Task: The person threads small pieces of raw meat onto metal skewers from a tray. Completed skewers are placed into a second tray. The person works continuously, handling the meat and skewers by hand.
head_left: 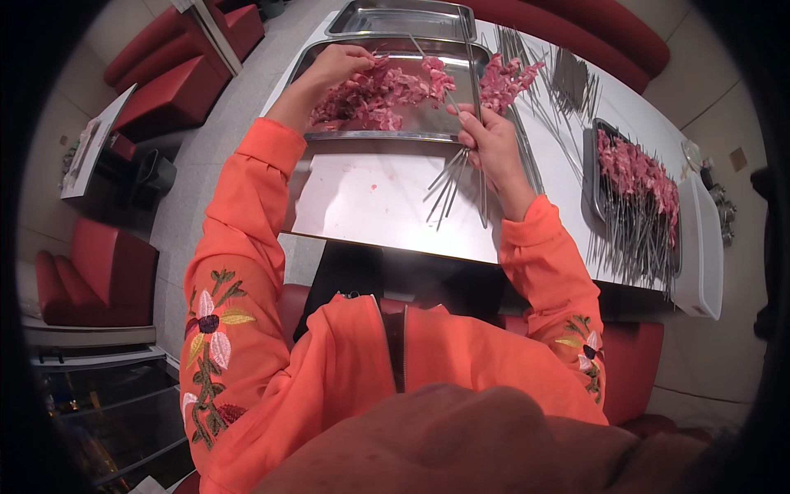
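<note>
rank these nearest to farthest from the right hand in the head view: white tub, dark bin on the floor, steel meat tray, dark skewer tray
From the right hand:
1. Steel meat tray: its front rim is right beside the hand
2. Dark skewer tray: right side of table
3. White tub: beyond that tray, far right
4. Dark bin: on the floor, far left

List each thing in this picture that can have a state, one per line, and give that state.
Left hand: fingers bent, at the raw meat
Right hand: closed around held skewers
Held skewers: gathered, at least one threaded with meat
Raw meat: in pieces, heaped
Large metal tray: partly covered by meat
Dark tray: loaded with meat skewers
Bare skewers: lying on the white table
Orange jacket: front zip parted where visible
</note>
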`<state>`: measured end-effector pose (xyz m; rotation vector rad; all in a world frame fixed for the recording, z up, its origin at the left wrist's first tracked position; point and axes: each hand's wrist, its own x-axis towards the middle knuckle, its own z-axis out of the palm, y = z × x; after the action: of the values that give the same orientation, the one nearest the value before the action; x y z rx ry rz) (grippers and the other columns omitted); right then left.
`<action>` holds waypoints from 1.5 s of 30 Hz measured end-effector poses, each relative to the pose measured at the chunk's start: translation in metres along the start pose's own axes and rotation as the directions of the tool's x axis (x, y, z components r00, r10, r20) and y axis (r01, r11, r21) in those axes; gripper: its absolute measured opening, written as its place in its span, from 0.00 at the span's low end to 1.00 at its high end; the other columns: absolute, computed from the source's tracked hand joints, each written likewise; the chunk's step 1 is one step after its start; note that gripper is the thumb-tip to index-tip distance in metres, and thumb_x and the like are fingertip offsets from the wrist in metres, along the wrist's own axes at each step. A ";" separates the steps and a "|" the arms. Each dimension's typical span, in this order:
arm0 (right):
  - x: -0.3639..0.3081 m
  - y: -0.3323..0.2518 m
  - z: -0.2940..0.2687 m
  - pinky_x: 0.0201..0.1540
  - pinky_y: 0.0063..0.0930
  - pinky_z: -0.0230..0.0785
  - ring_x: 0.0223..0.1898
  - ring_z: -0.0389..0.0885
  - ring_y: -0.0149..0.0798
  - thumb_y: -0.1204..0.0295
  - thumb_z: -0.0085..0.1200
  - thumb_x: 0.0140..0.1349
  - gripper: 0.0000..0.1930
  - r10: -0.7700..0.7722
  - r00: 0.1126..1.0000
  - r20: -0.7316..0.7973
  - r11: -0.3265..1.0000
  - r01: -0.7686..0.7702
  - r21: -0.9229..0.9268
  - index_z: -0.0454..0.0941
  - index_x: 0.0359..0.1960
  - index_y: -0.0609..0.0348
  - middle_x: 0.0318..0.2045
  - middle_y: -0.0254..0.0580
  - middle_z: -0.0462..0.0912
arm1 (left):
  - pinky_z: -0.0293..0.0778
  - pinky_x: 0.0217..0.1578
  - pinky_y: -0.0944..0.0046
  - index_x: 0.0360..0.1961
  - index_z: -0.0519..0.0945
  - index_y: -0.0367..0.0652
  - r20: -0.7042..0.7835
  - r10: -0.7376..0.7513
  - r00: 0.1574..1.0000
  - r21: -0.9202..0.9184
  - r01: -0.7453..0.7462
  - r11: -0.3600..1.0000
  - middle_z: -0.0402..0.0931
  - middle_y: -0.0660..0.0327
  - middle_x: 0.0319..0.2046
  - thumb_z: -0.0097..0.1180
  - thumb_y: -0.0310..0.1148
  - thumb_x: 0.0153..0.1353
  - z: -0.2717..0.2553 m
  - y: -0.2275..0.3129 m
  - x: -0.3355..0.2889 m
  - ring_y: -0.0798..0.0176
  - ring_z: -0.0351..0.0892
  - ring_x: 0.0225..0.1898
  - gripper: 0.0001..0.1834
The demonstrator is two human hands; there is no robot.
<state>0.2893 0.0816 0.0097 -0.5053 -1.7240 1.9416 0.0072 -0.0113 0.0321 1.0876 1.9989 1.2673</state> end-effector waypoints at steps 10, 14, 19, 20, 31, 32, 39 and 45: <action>0.000 0.001 -0.003 0.12 0.10 0.46 0.12 0.54 0.15 0.69 0.46 0.64 0.13 -0.009 1.000 -0.004 1.000 0.009 0.014 0.75 0.46 0.62 0.16 0.22 0.64 | 0.64 0.29 0.74 0.33 0.78 0.41 0.027 0.077 0.997 0.066 -0.078 0.995 0.74 0.70 0.26 0.57 0.35 0.57 -0.002 -0.001 0.004 0.77 0.70 0.29 0.08; -0.002 -0.002 0.000 0.12 0.10 0.46 0.12 0.54 0.15 0.69 0.46 0.65 0.12 -0.020 1.000 0.008 1.000 0.020 0.007 0.75 0.46 0.61 0.16 0.22 0.64 | 0.70 0.37 0.63 0.37 0.77 0.42 -0.182 0.362 0.914 0.631 -0.174 0.756 0.78 0.61 0.31 0.59 0.30 0.52 0.002 -0.017 0.014 0.61 0.76 0.36 0.10; 0.000 -0.002 -0.003 0.12 0.10 0.45 0.12 0.54 0.15 0.69 0.46 0.65 0.13 -0.010 1.000 -0.012 1.000 0.010 0.013 0.75 0.47 0.61 0.16 0.22 0.63 | 0.73 0.40 0.57 0.41 0.79 0.50 0.045 0.271 0.962 0.732 -0.216 0.646 0.78 0.56 0.35 0.58 0.34 0.51 0.058 0.006 0.010 0.52 0.77 0.41 0.14; 0.000 -0.002 -0.003 0.12 0.10 0.45 0.12 0.54 0.15 0.69 0.46 0.65 0.13 -0.011 1.000 -0.011 1.000 0.011 0.014 0.75 0.47 0.61 0.16 0.22 0.63 | 0.73 0.40 0.57 0.41 0.80 0.50 0.082 0.327 0.942 0.773 -0.267 0.575 0.78 0.56 0.34 0.58 0.36 0.51 0.066 0.005 0.012 0.52 0.77 0.39 0.14; 0.000 -0.001 0.002 0.12 0.10 0.46 0.12 0.54 0.15 0.69 0.46 0.65 0.14 -0.011 1.000 0.001 1.000 0.011 -0.011 0.74 0.47 0.62 0.16 0.23 0.63 | 0.74 0.35 0.67 0.35 0.80 0.42 -0.002 0.125 0.992 0.183 -0.123 0.975 0.80 0.58 0.36 0.57 0.32 0.54 0.037 -0.002 0.028 0.63 0.80 0.36 0.08; 0.000 -0.002 0.002 0.12 0.10 0.46 0.12 0.54 0.15 0.68 0.46 0.65 0.14 -0.001 1.000 -0.003 1.000 0.001 -0.016 0.74 0.47 0.63 0.16 0.23 0.63 | 0.75 0.37 0.69 0.35 0.77 0.36 0.004 0.044 0.999 -0.147 -0.043 0.988 0.78 0.53 0.41 0.52 0.27 0.59 0.036 0.009 0.017 0.61 0.80 0.39 0.06; -0.007 -0.007 0.004 0.14 0.12 0.46 0.15 0.57 0.16 0.68 0.47 0.64 0.13 0.020 0.995 0.101 1.000 -0.018 -0.019 0.75 0.46 0.62 0.16 0.24 0.65 | 0.76 0.48 0.60 0.45 0.71 0.30 0.003 0.093 0.996 -0.721 -0.062 0.691 0.74 0.45 0.46 0.46 0.25 0.62 0.026 0.011 -0.013 0.54 0.77 0.47 0.12; -0.005 0.000 0.004 0.13 0.12 0.46 0.15 0.56 0.16 0.67 0.48 0.64 0.14 0.050 0.986 0.159 0.998 -0.044 -0.040 0.75 0.46 0.62 0.16 0.24 0.65 | 0.75 0.49 0.59 0.44 0.71 0.30 -0.015 0.068 0.998 -0.854 -0.048 0.518 0.72 0.44 0.47 0.43 0.28 0.65 0.027 0.004 -0.016 0.53 0.75 0.49 0.13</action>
<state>0.2913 0.0758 0.0095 -0.4165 -1.8649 2.0352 0.0381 -0.0105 0.0244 0.6271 0.9997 1.9444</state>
